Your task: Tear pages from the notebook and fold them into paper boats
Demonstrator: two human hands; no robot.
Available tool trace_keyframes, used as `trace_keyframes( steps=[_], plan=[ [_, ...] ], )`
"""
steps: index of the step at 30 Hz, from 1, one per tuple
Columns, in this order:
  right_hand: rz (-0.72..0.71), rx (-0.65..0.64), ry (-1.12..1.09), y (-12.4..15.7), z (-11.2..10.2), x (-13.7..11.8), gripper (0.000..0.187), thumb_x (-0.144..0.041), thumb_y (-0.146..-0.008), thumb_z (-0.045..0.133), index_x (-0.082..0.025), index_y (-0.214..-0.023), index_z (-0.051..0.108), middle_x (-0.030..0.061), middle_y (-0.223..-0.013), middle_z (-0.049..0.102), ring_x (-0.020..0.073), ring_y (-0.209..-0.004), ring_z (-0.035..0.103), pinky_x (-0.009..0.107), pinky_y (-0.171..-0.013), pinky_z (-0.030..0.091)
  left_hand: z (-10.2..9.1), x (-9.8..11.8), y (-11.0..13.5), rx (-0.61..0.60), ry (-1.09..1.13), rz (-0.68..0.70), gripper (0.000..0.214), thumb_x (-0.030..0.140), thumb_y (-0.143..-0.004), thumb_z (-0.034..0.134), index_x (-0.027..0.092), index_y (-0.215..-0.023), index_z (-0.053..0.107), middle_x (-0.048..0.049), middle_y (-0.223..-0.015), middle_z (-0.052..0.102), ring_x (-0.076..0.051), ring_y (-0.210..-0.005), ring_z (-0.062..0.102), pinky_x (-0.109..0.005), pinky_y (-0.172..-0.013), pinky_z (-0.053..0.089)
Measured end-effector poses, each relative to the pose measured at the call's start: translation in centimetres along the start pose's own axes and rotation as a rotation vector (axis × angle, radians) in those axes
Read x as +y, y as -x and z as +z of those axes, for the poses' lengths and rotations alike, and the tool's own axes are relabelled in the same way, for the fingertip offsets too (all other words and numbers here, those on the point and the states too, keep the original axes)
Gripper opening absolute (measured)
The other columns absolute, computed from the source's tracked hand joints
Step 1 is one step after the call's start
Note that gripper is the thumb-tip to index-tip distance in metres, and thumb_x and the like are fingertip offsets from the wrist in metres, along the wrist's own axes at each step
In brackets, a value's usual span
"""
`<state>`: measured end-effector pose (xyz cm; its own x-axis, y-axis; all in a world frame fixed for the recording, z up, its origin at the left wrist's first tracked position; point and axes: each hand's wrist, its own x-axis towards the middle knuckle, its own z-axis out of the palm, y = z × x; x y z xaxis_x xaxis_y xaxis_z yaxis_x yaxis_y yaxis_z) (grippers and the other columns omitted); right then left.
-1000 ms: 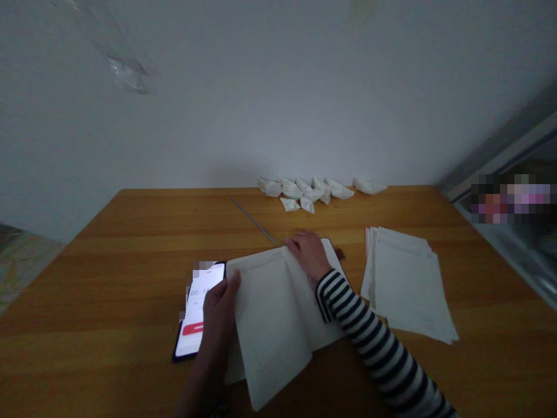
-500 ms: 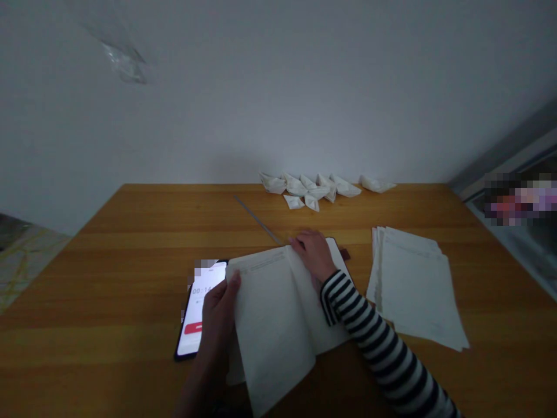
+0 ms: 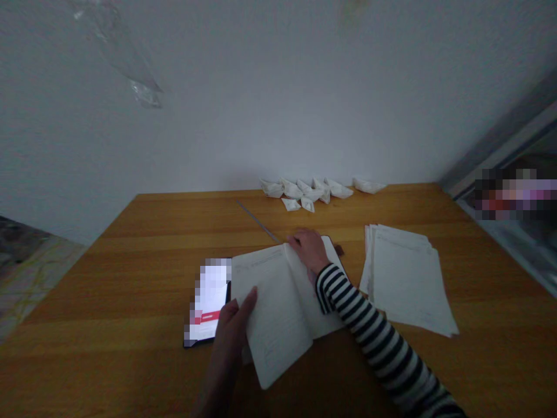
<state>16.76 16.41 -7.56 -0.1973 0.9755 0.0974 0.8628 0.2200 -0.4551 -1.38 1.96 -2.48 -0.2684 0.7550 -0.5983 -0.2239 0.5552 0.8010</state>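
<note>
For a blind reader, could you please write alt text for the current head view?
A person's left hand holds a page of an open notebook on a wooden table while the right hand lies across the top of the facing page. A phone lies on the left, loose sheets on the right, and folded paper boats near the wall.

My left hand (image 3: 235, 322) nearer me, thumb (image 3: 250, 298) uppermost, pinching, my right hand (image 3: 310, 249) farther forward, palm down, fingers (image 3: 296, 237) bent, right forearm (image 3: 374, 342) slanting inward
</note>
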Motion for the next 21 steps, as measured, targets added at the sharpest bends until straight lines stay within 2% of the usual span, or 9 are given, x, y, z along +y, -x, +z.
trace_keyframes(
  steps=[5,12,17,21],
  plan=[
    [0.012,-0.005,0.006,0.0,0.0,-0.1,0.038,-0.037,-0.102,0.048,-0.018,-0.081,0.073,0.0079,-0.09,0.074,0.0199,-0.088,0.063,0.03,-0.079,0.035,0.1,-0.4,0.3,0.046,0.012,0.016,0.043,0.051,-0.064,0.082,0.012,-0.074,0.068,-0.007,-0.055,0.068,-0.022,-0.048,0.065,-0.027,-0.042,0.046],
    [0.024,-0.005,0.013,-0.1,0.0,0.0,0.039,-0.039,-0.102,0.048,-0.018,-0.082,0.074,0.0084,-0.091,0.075,0.0205,-0.088,0.063,0.031,-0.078,0.034,0.4,-0.3,1.7,0.056,-0.016,0.009,0.047,0.056,-0.063,0.08,0.013,-0.076,0.069,-0.0053,-0.055,0.066,-0.02,-0.047,0.062,-0.028,-0.045,0.045],
    [0.015,0.003,0.002,-0.1,0.1,0.1,0.039,-0.039,-0.101,0.048,-0.018,-0.08,0.074,0.0079,-0.089,0.074,0.0199,-0.087,0.063,0.03,-0.077,0.034,-0.6,-1.2,2.7,-0.012,-0.079,-0.012,0.047,0.055,-0.055,0.085,0.014,-0.06,0.063,-0.0012,-0.052,0.061,-0.013,-0.046,0.054,-0.023,-0.045,0.04],
    [0.017,0.012,0.0,-0.2,0.2,0.1,0.039,-0.038,-0.101,0.048,-0.018,-0.079,0.073,0.0082,-0.089,0.074,0.0199,-0.087,0.063,0.03,-0.078,0.033,-1.5,-1.8,2.7,0.003,-0.036,-0.023,0.049,0.057,-0.055,0.085,0.015,-0.056,0.061,0.0025,-0.049,0.055,-0.009,-0.045,0.048,-0.02,-0.044,0.035]
  ],
)
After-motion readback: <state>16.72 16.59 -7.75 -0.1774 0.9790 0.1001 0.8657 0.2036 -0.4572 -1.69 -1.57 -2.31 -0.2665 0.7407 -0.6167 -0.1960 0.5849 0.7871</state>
